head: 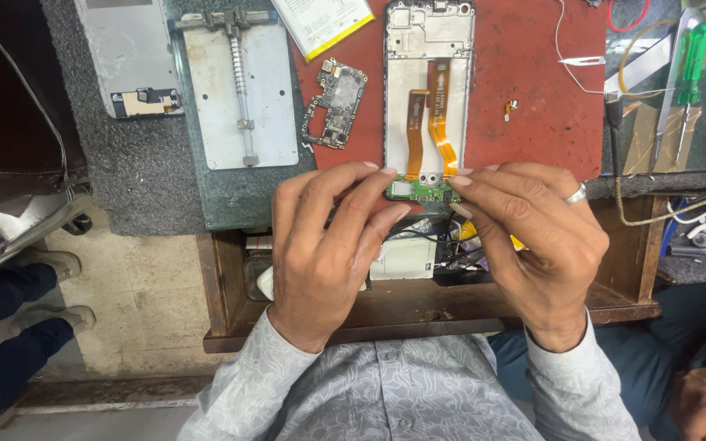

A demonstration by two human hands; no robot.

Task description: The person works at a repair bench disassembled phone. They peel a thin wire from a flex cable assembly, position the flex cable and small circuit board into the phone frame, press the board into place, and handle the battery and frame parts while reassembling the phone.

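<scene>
An opened phone frame (427, 49) lies on a red mat (533, 98), with two orange flex cables (437, 114) running down its middle. At its lower end sits a small green circuit board (422, 191). My left hand (328, 245) and my right hand (533, 237) both pinch the phone's bottom edge, fingertips touching the green board from either side. A ring is on my right hand. A loose dark motherboard (335, 104) lies on the mat left of the phone.
A metal board-holder plate (239, 90) rests at upper left beside a phone back cover (128, 57). Screwdrivers (692, 73), tweezers (582, 60) and wires lie at right. An open wooden drawer (418, 294) with parts is below my hands. Another person's feet (42, 310) are at left.
</scene>
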